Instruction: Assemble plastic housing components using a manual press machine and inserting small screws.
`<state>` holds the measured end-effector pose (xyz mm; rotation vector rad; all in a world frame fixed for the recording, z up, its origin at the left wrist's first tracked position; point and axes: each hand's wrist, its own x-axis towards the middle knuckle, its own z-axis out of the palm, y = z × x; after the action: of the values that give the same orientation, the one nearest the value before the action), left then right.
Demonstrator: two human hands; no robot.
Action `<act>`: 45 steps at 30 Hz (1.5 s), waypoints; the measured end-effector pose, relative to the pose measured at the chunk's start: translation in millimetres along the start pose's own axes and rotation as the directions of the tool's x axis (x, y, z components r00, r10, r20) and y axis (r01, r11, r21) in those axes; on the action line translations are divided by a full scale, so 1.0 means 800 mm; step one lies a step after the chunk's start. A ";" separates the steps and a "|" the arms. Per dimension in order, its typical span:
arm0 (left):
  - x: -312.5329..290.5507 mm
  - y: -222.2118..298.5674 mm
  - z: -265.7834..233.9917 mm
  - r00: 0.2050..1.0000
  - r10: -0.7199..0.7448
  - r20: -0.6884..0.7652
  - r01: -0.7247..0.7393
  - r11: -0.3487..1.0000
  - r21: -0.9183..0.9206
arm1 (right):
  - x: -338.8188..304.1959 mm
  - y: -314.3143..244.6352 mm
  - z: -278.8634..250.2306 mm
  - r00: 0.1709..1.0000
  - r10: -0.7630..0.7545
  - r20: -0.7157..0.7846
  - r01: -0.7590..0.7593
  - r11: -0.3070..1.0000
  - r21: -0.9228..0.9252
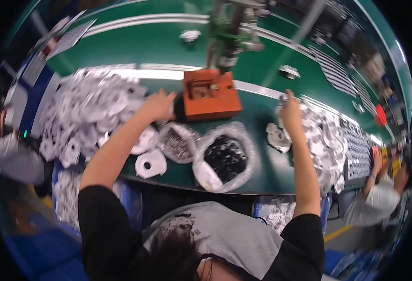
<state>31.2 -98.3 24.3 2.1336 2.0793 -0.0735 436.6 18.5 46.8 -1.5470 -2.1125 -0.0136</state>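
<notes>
My left hand (159, 107) is over the edge of a big pile of white plastic parts (91, 100), just left of an orange fixture block (210, 105). Motion smears its fingers, so I cannot tell whether they grip anything. At the right, my right hand (290, 112) has its fingers closed on a small pale plastic part (281, 100), whose shape is partly hidden. A white curved housing (277, 138) lies on the green bench just below and left of that hand. The fixture has a recess in its top and sits under a green press head (228, 42).
Two clear bags stand at the front: one of small metal screws (178, 145), one of black pieces (225, 159). A flat white cover with a hole (150, 164) lies nearby. More white parts (325, 145) are heaped right. Behind runs a green conveyor (159, 40). Other people work at both sides.
</notes>
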 end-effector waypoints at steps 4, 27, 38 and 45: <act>-0.011 -0.008 -0.010 0.998 -0.064 0.022 0.067 0.990 -0.126 | -0.007 -0.020 -0.025 0.998 -0.058 0.020 0.043 0.892 0.450; -0.086 0.135 -0.068 0.998 -0.023 0.061 0.041 -0.503 -0.863 | -0.059 -0.245 -0.028 0.770 -0.629 -0.105 0.366 0.301 0.880; -0.098 0.119 -0.026 0.975 0.183 0.125 0.198 -0.470 -0.860 | -0.086 -0.254 -0.008 0.818 -0.571 0.075 0.177 0.373 0.911; -0.105 0.141 -0.028 0.989 0.001 0.149 0.145 -0.232 -0.962 | -0.106 -0.253 0.008 0.924 -0.374 0.077 0.062 0.345 0.937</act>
<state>139.2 -180.5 68.1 0.7668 1.1110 1.1206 271.5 -125.5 64.8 -0.5339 -1.8722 1.1919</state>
